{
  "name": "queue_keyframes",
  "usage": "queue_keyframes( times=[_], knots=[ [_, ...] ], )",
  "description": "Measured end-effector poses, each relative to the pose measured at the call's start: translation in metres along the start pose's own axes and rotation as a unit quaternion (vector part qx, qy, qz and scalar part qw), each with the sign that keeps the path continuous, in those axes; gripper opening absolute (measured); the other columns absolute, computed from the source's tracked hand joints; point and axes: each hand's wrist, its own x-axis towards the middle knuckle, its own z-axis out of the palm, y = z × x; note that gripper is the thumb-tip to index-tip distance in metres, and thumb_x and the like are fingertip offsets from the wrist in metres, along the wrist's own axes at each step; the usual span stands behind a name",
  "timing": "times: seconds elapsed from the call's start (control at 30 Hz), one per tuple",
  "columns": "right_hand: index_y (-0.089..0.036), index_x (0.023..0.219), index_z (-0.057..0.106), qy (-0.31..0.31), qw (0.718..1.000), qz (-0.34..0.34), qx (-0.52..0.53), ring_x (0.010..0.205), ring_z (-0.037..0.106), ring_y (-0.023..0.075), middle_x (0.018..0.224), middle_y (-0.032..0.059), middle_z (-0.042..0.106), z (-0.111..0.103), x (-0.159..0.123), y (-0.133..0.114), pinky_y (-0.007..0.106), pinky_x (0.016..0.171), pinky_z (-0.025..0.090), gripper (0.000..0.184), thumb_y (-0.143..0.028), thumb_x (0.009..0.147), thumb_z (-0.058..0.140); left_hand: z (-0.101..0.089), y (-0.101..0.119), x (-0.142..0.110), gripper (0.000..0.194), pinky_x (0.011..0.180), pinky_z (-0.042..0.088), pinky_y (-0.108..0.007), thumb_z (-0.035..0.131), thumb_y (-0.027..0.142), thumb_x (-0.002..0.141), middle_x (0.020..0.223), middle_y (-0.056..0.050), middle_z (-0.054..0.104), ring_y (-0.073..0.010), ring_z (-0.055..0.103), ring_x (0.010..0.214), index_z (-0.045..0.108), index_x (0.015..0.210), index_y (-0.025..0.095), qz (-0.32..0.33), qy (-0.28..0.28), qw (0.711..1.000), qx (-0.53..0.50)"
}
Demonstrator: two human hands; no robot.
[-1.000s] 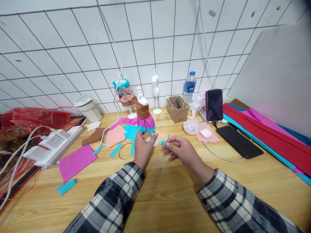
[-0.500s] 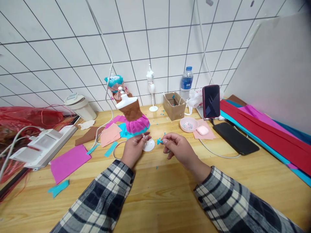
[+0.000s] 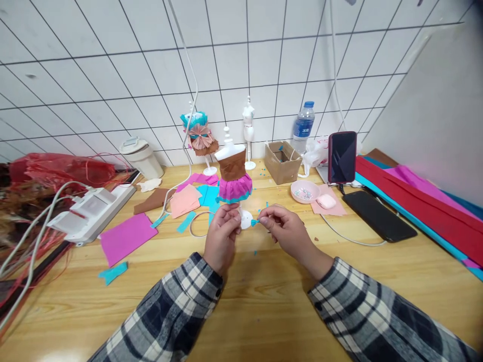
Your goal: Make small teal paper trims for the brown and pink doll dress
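Note:
My left hand (image 3: 223, 234) is closed, its fingertips at the thin pole of a small dress-form mannequin (image 3: 231, 151). The mannequin leans a little left and wears a brown paper top (image 3: 232, 165) and a pleated magenta skirt (image 3: 234, 188) with a blue hem. Its round white base (image 3: 246, 219) shows just right of my fingers. Between thumb and fingers, my right hand (image 3: 289, 231) pinches a small blue paper bow (image 3: 255, 222), close beside that base.
Behind stand a dressed mannequin (image 3: 199, 133) and a bare one (image 3: 248, 125). A cardboard box (image 3: 282, 168), a pink bowl of beads (image 3: 305, 198), a bottle (image 3: 304, 125) and phones are right. Paper pieces (image 3: 128, 237), a cup (image 3: 141, 157) and a power strip (image 3: 94, 213) lie left.
The mannequin in my left hand has come more upright. The view has shifted left, so most things sit further right. The blue bow stays pinched in my right hand.

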Motion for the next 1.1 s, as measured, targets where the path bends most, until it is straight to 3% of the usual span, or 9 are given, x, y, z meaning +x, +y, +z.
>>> queue_keyframes(
  times=[0.2, 0.37, 0.67, 0.93, 1.1],
  knots=[
    [-0.017, 0.081, 0.066, 0.001, 0.994, -0.081, -0.070, 0.063, 0.050, 0.0115, 0.078, 0.0023, 0.062, 0.005, 0.015, -0.028, 0.024, 0.056, 0.040, 0.016, -0.032, 0.081, 0.060, 0.004, 0.006, 0.000, 0.022, 0.062, 0.037, -0.021, 0.069, 0.024, 0.070, 0.073, 0.004, 0.051, -0.0086, 0.047, 0.064, 0.054, 0.086, 0.019, 0.004, -0.043, 0.998, -0.047],
    [-0.017, 0.082, 0.069, 0.008, 0.991, -0.086, -0.103, 0.058, 0.047, 0.0108, 0.072, 0.0012, 0.063, 0.006, 0.031, -0.046, 0.024, 0.054, 0.038, 0.017, -0.032, 0.079, 0.061, 0.004, 0.003, 0.005, 0.024, 0.063, 0.038, -0.021, 0.073, 0.031, 0.069, 0.075, 0.003, 0.056, -0.0094, 0.048, 0.067, 0.058, 0.082, 0.018, 0.005, -0.009, 0.999, -0.035],
    [-0.016, 0.077, 0.071, 0.015, 0.997, -0.027, -0.065, 0.047, 0.041, 0.0081, 0.060, -0.0010, 0.060, 0.013, 0.030, -0.044, 0.021, 0.044, 0.032, 0.018, -0.033, 0.076, 0.063, 0.006, 0.001, 0.004, 0.019, 0.067, 0.041, -0.024, 0.073, 0.030, 0.066, 0.069, 0.003, 0.059, -0.0101, 0.050, 0.066, 0.060, 0.070, 0.017, 0.006, 0.044, 0.998, -0.036],
    [-0.017, 0.079, 0.072, 0.043, 0.994, -0.040, -0.097, 0.045, 0.040, 0.0079, 0.061, -0.0010, 0.061, 0.017, 0.030, -0.039, 0.022, 0.044, 0.030, 0.018, -0.032, 0.076, 0.063, 0.008, 0.005, 0.001, 0.009, 0.069, 0.041, -0.025, 0.065, 0.020, 0.065, 0.070, 0.001, 0.058, -0.0114, 0.051, 0.069, 0.063, 0.072, 0.016, 0.013, 0.004, 0.997, -0.075],
    [-0.018, 0.079, 0.072, 0.012, 0.994, -0.066, -0.083, 0.049, 0.040, 0.0081, 0.067, 0.0001, 0.063, 0.020, 0.026, -0.044, 0.022, 0.047, 0.032, 0.017, -0.032, 0.077, 0.063, 0.009, 0.006, 0.001, 0.007, 0.076, 0.044, -0.027, 0.059, 0.017, 0.065, 0.077, 0.000, 0.061, -0.0129, 0.055, 0.076, 0.062, 0.071, 0.018, 0.017, 0.006, 0.988, -0.153]
  ],
)
